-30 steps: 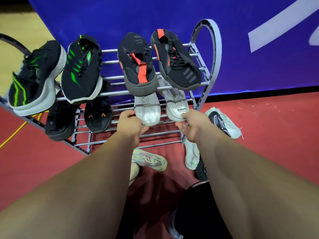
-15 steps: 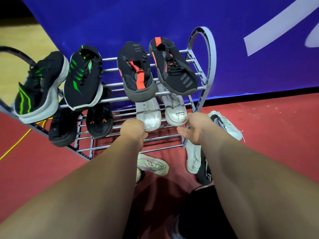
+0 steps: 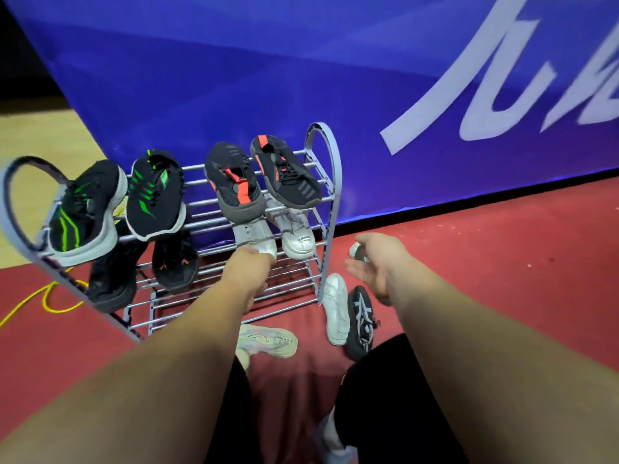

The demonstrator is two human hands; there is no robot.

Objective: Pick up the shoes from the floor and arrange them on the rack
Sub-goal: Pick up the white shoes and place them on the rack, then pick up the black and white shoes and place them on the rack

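On the rack (image 3: pixel 330 182): eight shoes in four pairs — white pair (image 3: pixel 294 236) newest, middle tier. On the floor: pale shoe (image 3: pixel 268 339), white shoe (image 3: pixel 336 308), black shoe (image 3: pixel 361 321) — unshelved. Left hand (image 3: pixel 253 266) touching a white toe, grip indiscernible; right hand (image 3: pixel 375 262) unclenched, empty.

The left hand (image 3: pixel 249 274) rests against the toe of a white sneaker (image 3: pixel 256 237) on the middle tier of the metal shoe rack (image 3: pixel 323 209). The right hand (image 3: pixel 375 262) hovers open to the right, above a white shoe (image 3: pixel 336 308) and a black shoe (image 3: pixel 360 321) on the red floor (image 3: pixel 502 262).
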